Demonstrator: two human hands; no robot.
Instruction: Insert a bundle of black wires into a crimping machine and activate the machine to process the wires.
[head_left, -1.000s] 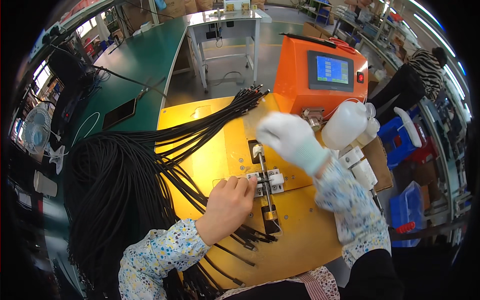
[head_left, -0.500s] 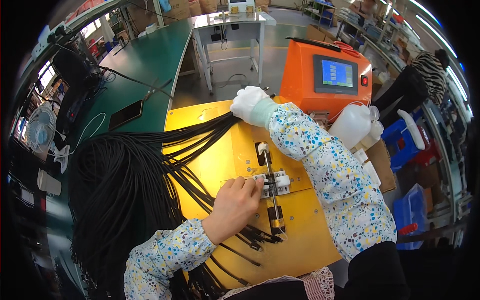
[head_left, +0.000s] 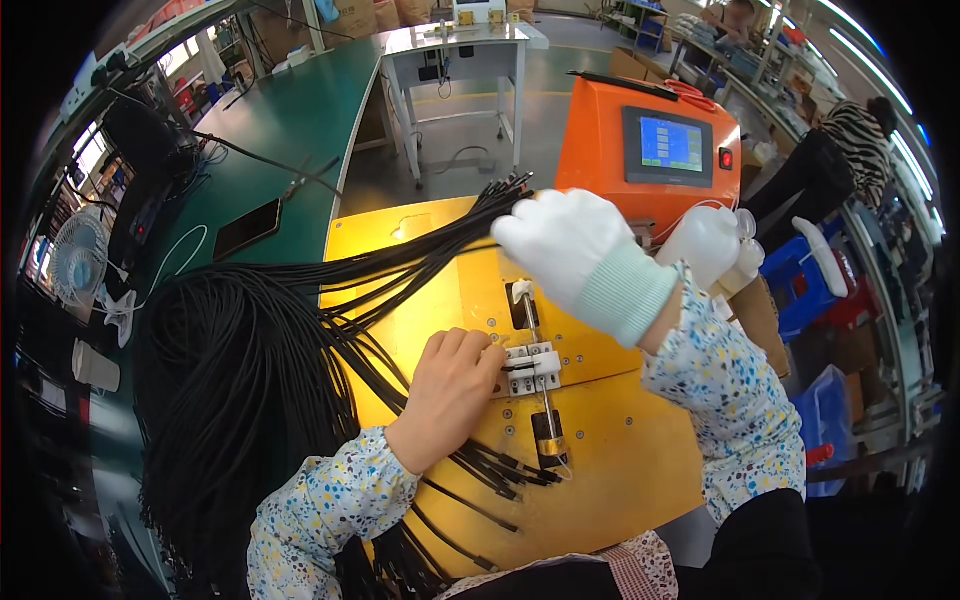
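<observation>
Black cables [head_left: 230, 330] are filling the left side of the head view in a thick mass, with one bundle running across the yellow plate [head_left: 620, 480] to its far edge and other ends fanning out over its near part. The bare left hand [head_left: 452, 385] is reaching in at the white clamp block [head_left: 532, 368], its fingers curling close together at the block's left side; whether its grip is pinching a cable, I cannot tell. Wearing a white glove, the right hand [head_left: 565, 240] is hanging near the bundle's far ends, its fingers curling inward; I cannot tell whether its grip is holding anything. A metal rod [head_left: 549, 408] is showing on both sides of the block. Beyond the right hand, an orange machine [head_left: 600, 140] is standing with its screen [head_left: 668, 145] glowing blue. On the green bench [head_left: 290, 110], a dark phone [head_left: 248, 230] is lying near the cables.
</observation>
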